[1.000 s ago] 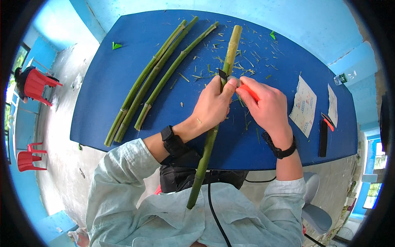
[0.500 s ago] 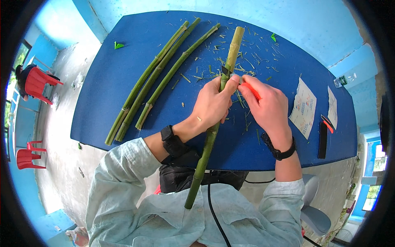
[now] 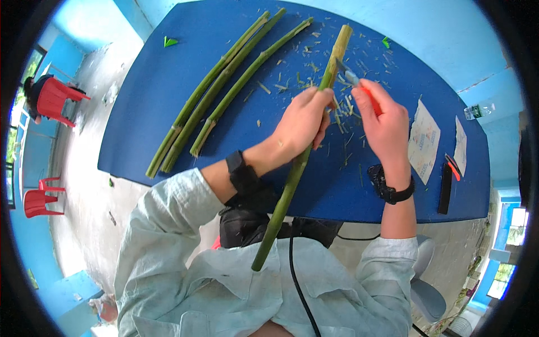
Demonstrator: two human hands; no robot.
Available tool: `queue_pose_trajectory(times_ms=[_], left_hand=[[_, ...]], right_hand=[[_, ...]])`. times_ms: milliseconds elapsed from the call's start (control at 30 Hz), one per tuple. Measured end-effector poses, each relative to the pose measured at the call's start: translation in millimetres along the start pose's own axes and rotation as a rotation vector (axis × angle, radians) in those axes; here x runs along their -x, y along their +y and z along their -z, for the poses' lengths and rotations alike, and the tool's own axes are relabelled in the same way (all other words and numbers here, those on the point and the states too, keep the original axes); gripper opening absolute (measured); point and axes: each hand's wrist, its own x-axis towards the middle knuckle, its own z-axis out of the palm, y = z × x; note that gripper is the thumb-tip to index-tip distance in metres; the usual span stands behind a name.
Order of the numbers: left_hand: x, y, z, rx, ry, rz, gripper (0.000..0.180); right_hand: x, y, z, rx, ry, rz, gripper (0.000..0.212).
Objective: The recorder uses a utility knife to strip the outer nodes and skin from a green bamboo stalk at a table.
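Observation:
A green jointed stalk (image 3: 285,196) slants from near my shirt up over the table, its far end pared to pale yellow-green. Around its upper middle my left hand (image 3: 304,119) is closed, the thumb pointing along it. In my right hand (image 3: 388,128) is a knife (image 3: 351,78) with a red handle and greyish blade. The blade tip reaches the right side of the stalk, beyond my left hand; whether it bites in is hard to see. Thin shavings (image 3: 337,115) lie below it. Three more stalks, a left one (image 3: 196,101), a middle one (image 3: 224,81) and a right one (image 3: 247,74), lie side by side.
The blue table (image 3: 135,123) carries scattered chips, green scraps (image 3: 169,41), two torn white papers (image 3: 424,143), a black strip (image 3: 445,191) and a red-black tool (image 3: 452,167) at right. A dark cable (image 3: 297,269) runs down my front. Red chairs (image 3: 53,98) stand at far left.
My right hand has moved right and slightly away from my left hand, and the blade now sits higher along the stalk. The view has shifted a little; my left hand keeps its grip.

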Motion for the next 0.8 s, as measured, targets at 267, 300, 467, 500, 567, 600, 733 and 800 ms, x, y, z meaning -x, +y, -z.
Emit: queue_pose_trajectory(times_ms=[267, 300, 467, 500, 567, 600, 733, 800], left_hand=[[-12.6, -5.2, 7.6, -0.157, -0.027, -0.053, 0.036], [-12.3, -3.2, 6.9, -0.159, -0.033, -0.051, 0.037], [-6.1, 3.4, 7.0, -0.090, -0.076, -0.085, 0.035], [-5.3, 3.6, 4.1, -0.071, -0.072, -0.081, 0.033], [-5.0, 4.8, -0.8, -0.032, -0.065, -0.074, 0.031], [-4.4, 5.2, -0.9, -0.026, -0.058, -0.070, 0.030], [-2.4, 8.7, 2.1, 0.001, -0.068, -0.051, 0.027], [-2.1, 8.8, 2.8, 0.027, -0.085, -0.037, 0.026]], right_hand=[[3.8, -3.9, 3.4, -0.067, -0.134, -0.010, 0.035], [2.5, -3.8, 4.0, -0.074, -0.135, -0.002, 0.034], [1.5, -4.4, 9.4, -0.157, -0.219, -0.054, 0.032], [2.6, -2.3, 10.5, -0.152, -0.237, -0.046, 0.032], [2.6, -0.3, 13.4, -0.139, -0.254, -0.042, 0.032], [3.0, -0.6, 13.0, -0.136, -0.257, -0.044, 0.032], [3.7, 1.3, 13.1, -0.136, -0.273, -0.052, 0.032], [3.0, -1.4, 14.0, -0.144, -0.295, -0.054, 0.032]])
